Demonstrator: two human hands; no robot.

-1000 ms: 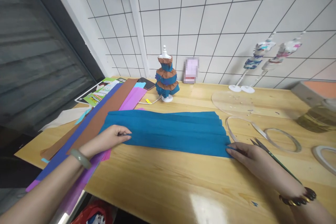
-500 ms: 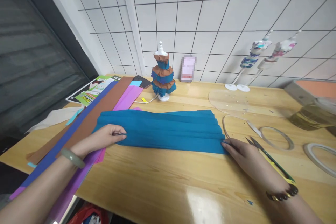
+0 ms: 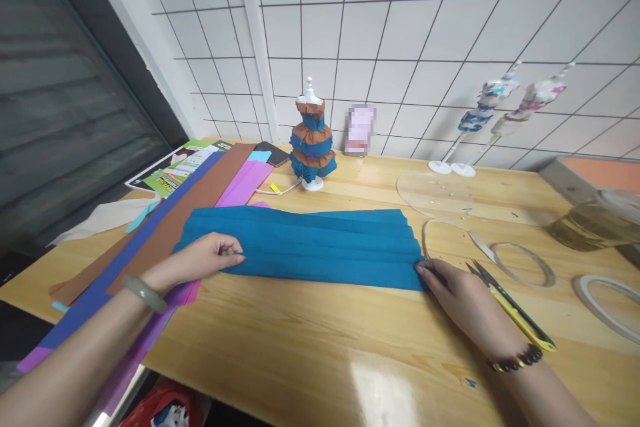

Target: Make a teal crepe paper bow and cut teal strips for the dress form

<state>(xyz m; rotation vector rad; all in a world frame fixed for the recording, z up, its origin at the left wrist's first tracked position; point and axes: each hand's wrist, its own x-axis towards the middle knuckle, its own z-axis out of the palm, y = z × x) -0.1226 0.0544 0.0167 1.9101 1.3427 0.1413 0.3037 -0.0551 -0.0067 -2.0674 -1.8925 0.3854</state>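
Pale green bangle (image 3: 145,295), left wrist; dark beaded bracelet (image 3: 516,360), gold-looking beads, right wrist.

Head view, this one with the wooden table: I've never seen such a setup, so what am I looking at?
There is no robot here, just a person's bare hands, seen by a camera worn on the head, looking forward and down. The right hand pinches the near right corner of a blue sheet. The left hand is at its other end; whether it grips is hard to tell. Both are over a wooden table. To the left lie coloured strips, including a brown one. Behind stands a small dress form in brown and blue ruffles. Snips lie beside the right hand.
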